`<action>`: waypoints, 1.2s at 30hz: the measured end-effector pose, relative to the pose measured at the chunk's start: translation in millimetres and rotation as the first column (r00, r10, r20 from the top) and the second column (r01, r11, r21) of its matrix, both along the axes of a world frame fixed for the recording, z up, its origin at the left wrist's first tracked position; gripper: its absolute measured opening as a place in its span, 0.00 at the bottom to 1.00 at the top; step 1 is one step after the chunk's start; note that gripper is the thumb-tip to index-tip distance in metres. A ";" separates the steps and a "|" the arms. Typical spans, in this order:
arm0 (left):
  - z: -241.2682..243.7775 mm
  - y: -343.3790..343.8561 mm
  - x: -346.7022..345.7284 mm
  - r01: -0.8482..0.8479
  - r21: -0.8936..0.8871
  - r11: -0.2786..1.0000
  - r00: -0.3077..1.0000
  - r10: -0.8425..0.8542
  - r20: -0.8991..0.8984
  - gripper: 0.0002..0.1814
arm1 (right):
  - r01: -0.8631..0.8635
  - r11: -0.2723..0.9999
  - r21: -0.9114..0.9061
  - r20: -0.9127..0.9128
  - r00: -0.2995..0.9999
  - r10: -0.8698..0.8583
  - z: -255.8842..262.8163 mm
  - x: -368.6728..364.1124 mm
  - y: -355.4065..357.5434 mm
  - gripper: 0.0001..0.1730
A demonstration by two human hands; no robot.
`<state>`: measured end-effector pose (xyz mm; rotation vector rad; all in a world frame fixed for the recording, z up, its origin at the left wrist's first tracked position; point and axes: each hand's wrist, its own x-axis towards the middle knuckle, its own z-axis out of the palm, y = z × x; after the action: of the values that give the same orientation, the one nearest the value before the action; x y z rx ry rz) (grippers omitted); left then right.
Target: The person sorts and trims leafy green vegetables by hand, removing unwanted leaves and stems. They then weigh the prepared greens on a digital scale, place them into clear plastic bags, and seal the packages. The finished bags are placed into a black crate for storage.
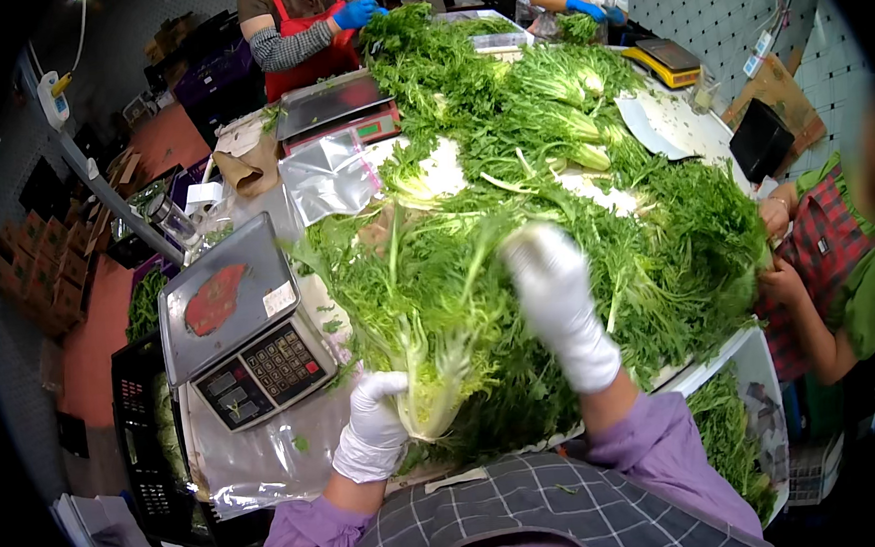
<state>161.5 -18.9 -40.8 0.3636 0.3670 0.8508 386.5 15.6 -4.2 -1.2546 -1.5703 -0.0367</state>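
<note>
My left hand (374, 425), in a white glove, grips the pale base of a head of curly endive (433, 394). The leaves of this head fan out away from me over the table. My right hand (552, 296), also gloved in white, is blurred at the right side of those leaves. Whether its fingers hold a leaf cannot be made out. Under and beyond both hands spreads a heap of leafy greens (662, 260), with some pale stems showing.
A digital scale (263, 374) stands left of my left hand, beside clear plastic bags (330, 176). Farther off are a red scale (376, 127) and a yellow scale (669, 64). A co-worker's hands (784, 282) touch the heap at right. A bin (765, 411) of greens stands below.
</note>
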 end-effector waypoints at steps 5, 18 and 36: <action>2.4 3.0 -2.1 -0.246 -0.024 0.969 0.968 0.247 0.036 0.36 | 0.328 0.944 0.020 0.307 0.897 -0.318 2.9 54.9 2.8 0.31; 0.8 -2.6 -3.6 -0.138 -0.030 0.990 0.982 0.141 0.127 0.31 | -0.070 0.957 -0.283 -0.276 0.961 -0.011 -8.0 15.0 -10.4 0.08; 53.2 4.0 -78.7 0.169 0.402 0.900 0.863 0.062 -0.501 0.40 | -0.528 0.842 -0.112 0.302 0.789 0.535 44.9 -37.7 -25.5 0.32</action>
<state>82.8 -14.8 12.4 1.0265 0.6514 0.7687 348.7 -10.0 40.7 -0.8009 -2.1755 0.1445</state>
